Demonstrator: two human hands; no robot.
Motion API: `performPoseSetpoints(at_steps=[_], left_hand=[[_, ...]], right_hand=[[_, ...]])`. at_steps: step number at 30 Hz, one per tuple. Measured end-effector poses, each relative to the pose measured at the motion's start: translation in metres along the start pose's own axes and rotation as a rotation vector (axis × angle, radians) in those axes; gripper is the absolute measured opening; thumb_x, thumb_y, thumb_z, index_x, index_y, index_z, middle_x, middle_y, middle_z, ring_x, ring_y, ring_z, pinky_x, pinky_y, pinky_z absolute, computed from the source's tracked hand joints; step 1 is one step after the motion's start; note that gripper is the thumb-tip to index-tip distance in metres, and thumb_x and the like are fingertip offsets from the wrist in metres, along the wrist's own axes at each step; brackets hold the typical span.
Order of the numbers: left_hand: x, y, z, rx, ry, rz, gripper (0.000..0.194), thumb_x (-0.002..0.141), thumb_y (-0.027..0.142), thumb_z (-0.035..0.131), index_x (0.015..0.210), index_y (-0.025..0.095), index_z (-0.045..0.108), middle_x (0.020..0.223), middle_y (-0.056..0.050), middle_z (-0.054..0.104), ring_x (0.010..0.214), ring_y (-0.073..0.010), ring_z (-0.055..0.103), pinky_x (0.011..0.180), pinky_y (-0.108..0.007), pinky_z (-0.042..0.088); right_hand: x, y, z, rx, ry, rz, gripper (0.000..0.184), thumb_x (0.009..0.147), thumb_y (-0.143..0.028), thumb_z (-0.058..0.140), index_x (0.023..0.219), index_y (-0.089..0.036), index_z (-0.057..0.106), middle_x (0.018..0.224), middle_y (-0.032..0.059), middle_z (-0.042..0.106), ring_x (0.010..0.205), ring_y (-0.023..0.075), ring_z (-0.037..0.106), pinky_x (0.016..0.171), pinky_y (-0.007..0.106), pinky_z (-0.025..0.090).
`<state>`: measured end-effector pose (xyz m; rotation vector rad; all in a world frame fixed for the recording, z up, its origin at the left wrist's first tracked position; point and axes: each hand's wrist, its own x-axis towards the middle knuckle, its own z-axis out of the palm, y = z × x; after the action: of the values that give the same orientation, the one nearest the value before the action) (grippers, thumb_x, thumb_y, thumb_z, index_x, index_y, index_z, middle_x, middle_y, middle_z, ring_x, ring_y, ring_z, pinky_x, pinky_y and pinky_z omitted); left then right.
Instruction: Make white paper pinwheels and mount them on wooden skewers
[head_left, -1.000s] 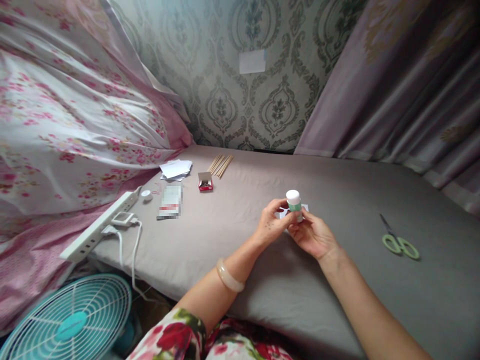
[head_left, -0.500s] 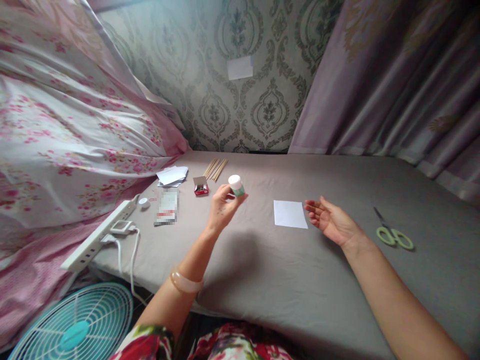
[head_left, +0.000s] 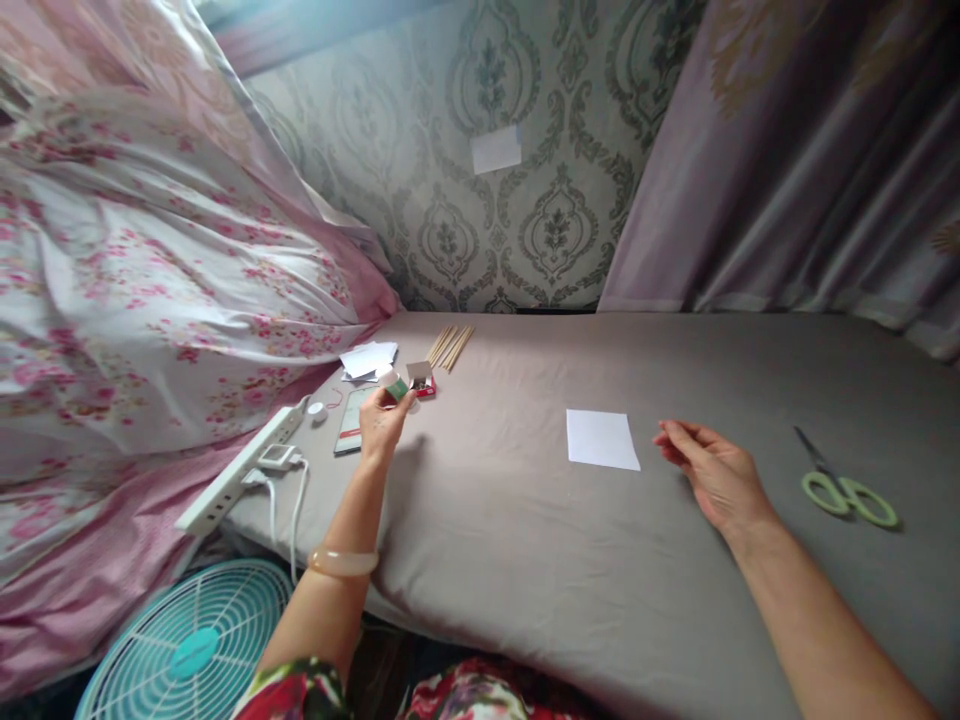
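My left arm reaches forward, a pale bangle [head_left: 343,562] round the forearm. My left hand [head_left: 381,422] is back upward, its fingers clamped on a small white-capped bottle [head_left: 394,383] with a green label, tilted leftward near the open red box [head_left: 424,388]. My right hand [head_left: 716,475] hovers between the white paper square [head_left: 602,439] and the scissors [head_left: 847,490], holding nothing, its fingers loosely bent and slightly apart, thumb uppermost.

Below them is a bed [head_left: 510,540] under a slightly wrinkled grey sheet. At its left are a white power strip [head_left: 236,475] with plugs and cords, a flat packet [head_left: 347,430] partly behind my left hand, a stack of papers [head_left: 369,360] and thin wooden sticks [head_left: 450,348]. A turquoise fan [head_left: 193,650] sits lower left, beneath pink flowered cloth [head_left: 150,250]. Patterned wallpaper [head_left: 375,150] with a white slip [head_left: 496,150] rises behind; a mauve curtain [head_left: 675,220] hangs at right.
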<state>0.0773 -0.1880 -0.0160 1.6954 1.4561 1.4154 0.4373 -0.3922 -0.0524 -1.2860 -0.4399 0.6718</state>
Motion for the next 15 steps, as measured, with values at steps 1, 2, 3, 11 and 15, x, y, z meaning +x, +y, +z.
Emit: performPoseSetpoints(at_steps=[1, 2, 3, 11, 15], left_hand=[[0.001, 0.000, 0.003, -0.002, -0.010, 0.006, 0.037, 0.061, 0.048, 0.070, 0.077, 0.014, 0.066, 0.071, -0.003, 0.065, 0.067, -0.0169, 0.057, 0.064, -0.026, 0.044], [0.002, 0.000, 0.007, -0.003, -0.027, 0.016, 0.037, 0.062, 0.047, 0.070, 0.077, 0.014, 0.066, 0.070, -0.003, 0.066, 0.067, -0.0169, 0.057, 0.064, -0.026, 0.044], [0.002, 0.000, 0.012, -0.006, -0.051, 0.027, 0.036, 0.062, 0.046, 0.069, 0.078, 0.014, 0.066, 0.071, -0.003, 0.066, 0.067, -0.0166, 0.058, 0.064, -0.025, 0.044], [0.013, -0.001, 0.063, 0.042, -0.154, -0.006, 0.030, 0.061, 0.037, 0.068, 0.080, 0.015, 0.064, 0.073, -0.003, 0.067, 0.069, -0.0168, 0.061, 0.064, -0.025, 0.045], [0.021, -0.001, 0.083, 0.113, -0.143, -0.038, 0.027, 0.063, 0.035, 0.066, 0.081, 0.014, 0.065, 0.076, -0.005, 0.068, 0.072, -0.0186, 0.062, 0.067, -0.027, 0.044]], right_hand=[[-0.001, 0.001, 0.000, -0.016, -0.005, -0.015, 0.036, 0.049, -0.043, 0.086, 0.071, -0.020, 0.071, 0.067, -0.0004, 0.068, 0.063, 0.0088, 0.059, 0.055, 0.016, 0.049], [-0.001, 0.002, 0.000, -0.033, -0.007, -0.028, 0.036, 0.050, -0.045, 0.086, 0.071, -0.020, 0.071, 0.067, -0.0004, 0.068, 0.063, 0.0094, 0.059, 0.056, 0.017, 0.049], [-0.002, 0.003, 0.000, -0.051, -0.009, -0.039, 0.036, 0.051, -0.046, 0.085, 0.071, -0.020, 0.071, 0.067, -0.0003, 0.068, 0.063, 0.0098, 0.059, 0.056, 0.018, 0.050], [-0.004, 0.005, 0.000, -0.161, -0.005, -0.120, 0.037, 0.056, -0.050, 0.081, 0.073, -0.019, 0.069, 0.065, 0.0008, 0.068, 0.059, 0.0102, 0.058, 0.058, 0.021, 0.049], [-0.004, 0.004, 0.001, -0.195, 0.001, -0.143, 0.041, 0.055, -0.053, 0.080, 0.073, -0.017, 0.068, 0.064, 0.0024, 0.068, 0.059, 0.0120, 0.059, 0.058, 0.024, 0.050]])
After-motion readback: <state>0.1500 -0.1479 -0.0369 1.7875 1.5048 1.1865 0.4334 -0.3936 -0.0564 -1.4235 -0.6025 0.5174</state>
